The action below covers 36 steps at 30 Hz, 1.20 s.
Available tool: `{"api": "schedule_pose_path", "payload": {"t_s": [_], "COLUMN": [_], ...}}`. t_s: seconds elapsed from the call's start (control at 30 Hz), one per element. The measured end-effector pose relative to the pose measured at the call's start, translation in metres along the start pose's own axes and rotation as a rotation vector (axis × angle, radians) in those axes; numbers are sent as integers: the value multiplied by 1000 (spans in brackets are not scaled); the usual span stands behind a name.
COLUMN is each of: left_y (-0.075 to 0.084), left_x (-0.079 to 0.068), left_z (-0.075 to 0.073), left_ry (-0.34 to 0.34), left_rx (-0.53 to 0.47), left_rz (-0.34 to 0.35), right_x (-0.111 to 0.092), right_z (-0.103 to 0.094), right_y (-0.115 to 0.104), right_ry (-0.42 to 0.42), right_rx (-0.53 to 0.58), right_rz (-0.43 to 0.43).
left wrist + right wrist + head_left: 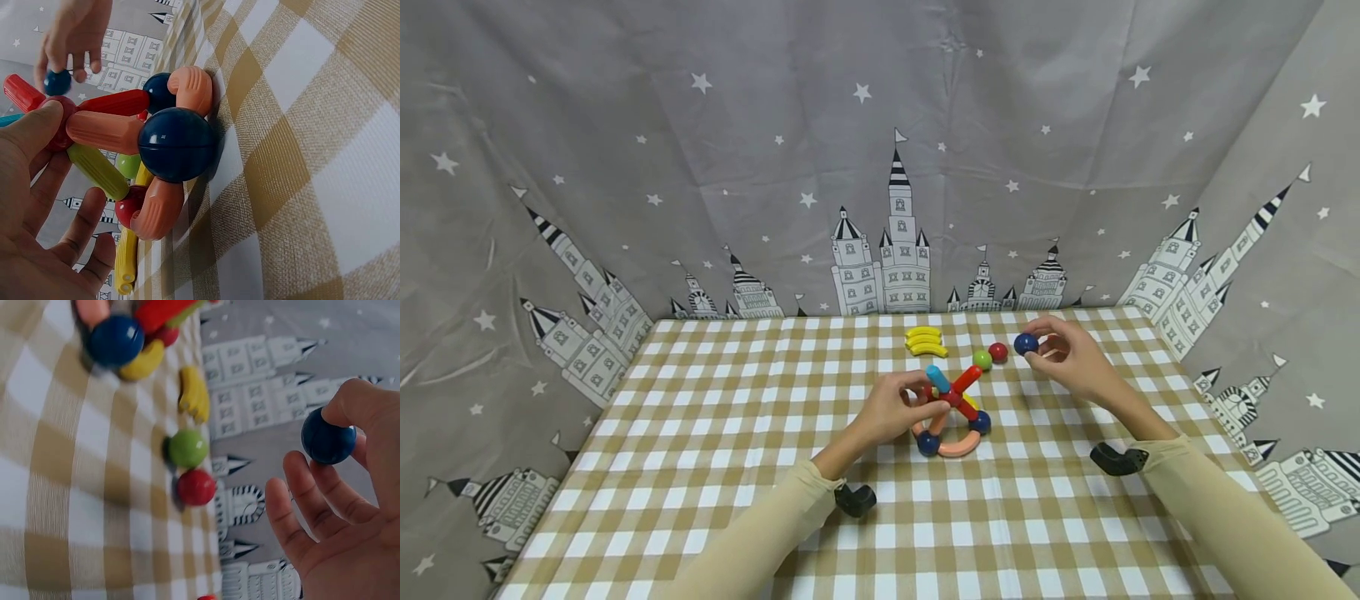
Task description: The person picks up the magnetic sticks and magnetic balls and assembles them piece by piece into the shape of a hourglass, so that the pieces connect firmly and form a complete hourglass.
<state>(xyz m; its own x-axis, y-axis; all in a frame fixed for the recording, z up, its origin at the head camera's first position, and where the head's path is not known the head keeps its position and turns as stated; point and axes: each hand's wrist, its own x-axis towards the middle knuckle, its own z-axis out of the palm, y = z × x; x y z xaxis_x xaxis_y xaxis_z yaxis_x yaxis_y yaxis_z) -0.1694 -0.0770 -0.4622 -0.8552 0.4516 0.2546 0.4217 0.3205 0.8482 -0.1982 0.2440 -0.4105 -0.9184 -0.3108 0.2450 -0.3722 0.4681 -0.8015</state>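
My left grip (891, 408) is pinching the red hub ball (60, 128) of the stick-and-ball frame (967, 410), which is resting on the tabletop (700, 467); my hand is hiding part of it in the head view. My right grip (1072, 360) is pinching a blue ball (1026, 343) above the tabletop, near the green ball (982, 360) and loose red ball (997, 352). Yellow curved pieces (923, 333) are lying beyond the frame. Right wrist view is cropping the frame; I'm not making out the red sliver (206, 597) at its bottom edge.
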Motion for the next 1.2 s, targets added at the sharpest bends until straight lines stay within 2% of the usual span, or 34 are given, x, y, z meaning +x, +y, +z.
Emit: {"api": "schedule_pose_path", "payload": {"t_s": [0.33,0.53,0.7,0.83,1.2], "left_y": [1,0,0,0,-2], "left_x": [0,1,1,1,1], "left_z": [-1,0,-1,-1,0], "left_ry": [4,-2,-4,-1,2], "left_rx": [-11,-10,-11,-12,-10], "left_rz": [6,5,-5,-9,7], "right_x": [-13,-16,-15,-14,-12], "right_z": [7,14,19,26,38], "right_y": [-31,-44,-55,-58,-56], "right_ry": [-25,-26,-64,-89,-75], "right_rx": [82,61,75,112,87], "right_rz": [-97,-83,-46,-55,-53]}}
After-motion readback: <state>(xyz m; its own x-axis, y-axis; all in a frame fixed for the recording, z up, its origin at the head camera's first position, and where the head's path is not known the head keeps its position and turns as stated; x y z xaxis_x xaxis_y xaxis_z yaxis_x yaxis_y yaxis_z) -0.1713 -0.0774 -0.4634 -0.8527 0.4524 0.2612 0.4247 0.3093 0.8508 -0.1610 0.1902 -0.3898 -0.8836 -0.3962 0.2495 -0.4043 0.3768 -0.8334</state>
